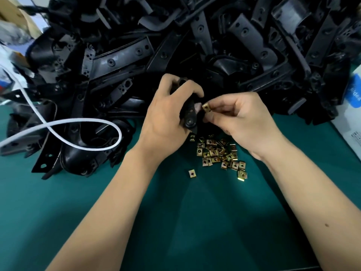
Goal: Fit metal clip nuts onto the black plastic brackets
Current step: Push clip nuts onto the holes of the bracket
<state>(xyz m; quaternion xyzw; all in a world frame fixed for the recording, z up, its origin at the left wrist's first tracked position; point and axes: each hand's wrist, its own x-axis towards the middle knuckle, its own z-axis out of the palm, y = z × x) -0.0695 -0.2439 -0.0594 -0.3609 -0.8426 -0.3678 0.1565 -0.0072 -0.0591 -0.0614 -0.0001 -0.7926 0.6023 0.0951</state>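
Left hand (172,112): fingers curled round a black plastic bracket (189,114), held upright above the green surface (195,222).
Right hand (240,118): thumb and forefinger pinching a brass-coloured clip nut (206,107), grip narrow, closed on the nut.
Nut and bracket: clip nut just beside the bracket's right edge; contact impossible to tell.
Loose clip nuts (218,153): scattered heap on the surface directly below both hands, one lone clip nut (192,173) lying apart to the left.
Bracket pile (175,45): large mound filling the far side of the surface.
White cable (78,122): looped over the pile at left.
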